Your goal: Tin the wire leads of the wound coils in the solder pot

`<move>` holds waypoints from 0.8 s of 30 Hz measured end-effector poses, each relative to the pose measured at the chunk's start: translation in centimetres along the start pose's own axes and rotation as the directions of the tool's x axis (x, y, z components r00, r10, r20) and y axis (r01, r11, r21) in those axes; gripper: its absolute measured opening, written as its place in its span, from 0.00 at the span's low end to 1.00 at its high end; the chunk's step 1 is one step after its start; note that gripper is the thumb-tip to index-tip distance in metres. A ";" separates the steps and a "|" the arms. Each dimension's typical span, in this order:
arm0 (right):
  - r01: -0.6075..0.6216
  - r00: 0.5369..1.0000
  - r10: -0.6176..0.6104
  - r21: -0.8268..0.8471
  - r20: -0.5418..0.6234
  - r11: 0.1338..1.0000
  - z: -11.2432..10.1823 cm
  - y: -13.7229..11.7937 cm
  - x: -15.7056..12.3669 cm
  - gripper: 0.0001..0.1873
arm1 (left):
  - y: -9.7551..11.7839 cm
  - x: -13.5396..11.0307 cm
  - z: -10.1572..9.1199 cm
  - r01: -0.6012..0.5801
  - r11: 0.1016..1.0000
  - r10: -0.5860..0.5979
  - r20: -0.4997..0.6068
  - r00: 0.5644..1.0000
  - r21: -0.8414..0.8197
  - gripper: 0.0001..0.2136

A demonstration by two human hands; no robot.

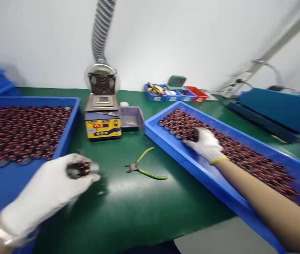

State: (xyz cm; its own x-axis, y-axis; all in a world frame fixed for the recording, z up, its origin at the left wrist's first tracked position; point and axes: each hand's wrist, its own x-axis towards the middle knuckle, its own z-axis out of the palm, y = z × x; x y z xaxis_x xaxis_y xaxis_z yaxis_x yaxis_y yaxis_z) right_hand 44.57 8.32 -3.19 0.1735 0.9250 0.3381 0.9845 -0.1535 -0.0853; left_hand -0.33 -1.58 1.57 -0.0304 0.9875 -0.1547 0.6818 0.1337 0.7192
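Note:
My left hand point(51, 181), in a white glove, is closed around small copper-wound coil parts point(84, 168) with dark and grey ends, above the green table beside the left tray. Its fingers hide how many it holds. My right hand point(206, 144), gloved too, reaches into the long blue tray point(181, 160) on the right. Its thumb and fingers close around a dark coil part point(193, 134) at the near edge of the packed rows. That part is blurred and mostly covered by the glove.
A blue tray point(66, 132) of similar coils stands at left. Between the trays lie green-handled cutting pliers point(146, 169). Behind them are a yellow-and-blue solder pot point(103, 125) under an extraction hose point(102, 31) and a grey bin point(131, 118). Small bins point(153, 97) line the wall.

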 end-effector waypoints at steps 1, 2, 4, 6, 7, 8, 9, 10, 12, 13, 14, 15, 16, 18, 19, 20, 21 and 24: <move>-0.020 0.999 0.020 0.016 -0.025 1.000 -0.6 -0.7 0.1 0.36 | 0.7 -0.1 0.2 0.001 1.000 0.000 0.039 0.999 -0.023 0.20; -0.022 0.996 0.026 0.046 -0.082 0.999 -1.4 -1.7 0.1 0.36 | 1.2 -0.1 0.4 0.016 0.999 -0.013 0.043 0.999 -0.052 0.19; 0.104 0.974 -0.066 0.168 -0.217 0.980 -3.3 -4.7 -0.6 0.33 | 2.0 0.0 0.9 0.045 0.992 -0.039 0.058 0.998 -0.114 0.16; 0.340 0.928 -0.262 0.312 -0.265 0.887 -5.0 -8.9 -2.6 0.30 | 2.2 0.2 1.2 0.059 0.983 -0.050 0.053 0.997 -0.175 0.14; 0.459 0.888 -0.395 0.390 -0.238 0.798 -5.4 -11.4 -4.0 0.29 | 2.1 0.3 1.4 0.063 0.977 -0.055 0.044 0.998 -0.202 0.13; 0.526 0.842 -0.510 0.475 -0.175 0.705 -5.6 -14.0 -5.5 0.28 | 2.0 0.3 1.6 0.066 0.971 -0.061 0.031 0.998 -0.229 0.12; 0.538 0.807 -0.576 0.567 -0.132 0.624 -5.4 -16.6 -7.0 0.28 | 1.8 0.4 1.8 0.070 0.965 -0.067 0.019 0.998 -0.252 0.12; 0.531 0.768 -0.633 0.650 -0.098 0.544 -5.0 -19.1 -8.3 0.29 | 1.6 0.4 1.9 0.076 0.959 -0.077 0.007 0.997 -0.274 0.13; 0.454 0.747 -0.660 0.784 -0.077 0.423 -3.8 -23.4 -10.4 0.32 | 1.1 0.6 2.0 0.086 0.948 -0.096 -0.018 0.995 -0.306 0.14; 0.388 0.765 -0.642 0.830 -0.049 0.400 -3.2 -25.1 -11.0 0.31 | 0.9 0.7 2.0 0.087 0.944 -0.105 -0.040 0.994 -0.319 0.14; 0.318 0.793 -0.608 0.866 -0.021 0.385 -2.6 -26.5 -11.4 0.28 | 0.8 0.8 2.0 0.083 0.939 -0.110 -0.065 0.992 -0.334 0.15; 0.248 0.822 -0.570 0.895 0.009 0.372 -2.2 -27.5 -11.5 0.25 | 0.8 0.8 1.9 0.079 0.932 -0.117 -0.088 0.989 -0.354 0.15; 0.184 0.843 -0.537 0.919 0.035 0.348 -1.9 -28.2 -11.4 0.21 | 0.8 0.9 1.8 0.076 0.923 -0.121 -0.098 0.988 -0.377 0.15; 0.088 0.859 -0.509 0.960 0.063 0.267 -1.6 -28.7 -10.8 0.18 | 0.9 0.9 1.6 0.060 0.893 -0.105 -0.078 0.991 -0.445 0.16; 0.045 0.860 -0.506 0.974 0.075 0.221 -1.7 -28.6 -10.2 0.18 | 0.9 1.0 1.6 0.052 0.872 -0.087 -0.050 0.995 -0.486 0.17; -0.004 0.855 -0.509 0.983 0.098 0.182 -1.8 -28.5 -9.4 0.19 | 0.9 1.0 1.6 0.048 0.853 -0.068 -0.020 0.998 -0.520 0.18; -0.061 0.854 -0.505 0.987 0.128 0.148 -1.9 -28.4 -8.5 0.19 | 0.9 1.0 1.6 0.047 0.840 -0.051 0.009 0.999 -0.540 0.20; -0.198 0.864 -0.460 0.978 0.205 0.064 -2.6 -28.2 -4.8 0.20 | 0.5 1.2 2.0 0.084 0.844 -0.045 0.088 0.995 -0.530 0.27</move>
State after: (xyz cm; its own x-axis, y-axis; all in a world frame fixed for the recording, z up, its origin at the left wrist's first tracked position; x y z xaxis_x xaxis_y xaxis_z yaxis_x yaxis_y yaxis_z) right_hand 16.07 7.30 0.08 -0.3088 0.9409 0.1391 0.0020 0.1469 -0.9892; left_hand 1.48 -0.46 0.37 0.0034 0.9694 -0.2453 0.1858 0.2405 0.9527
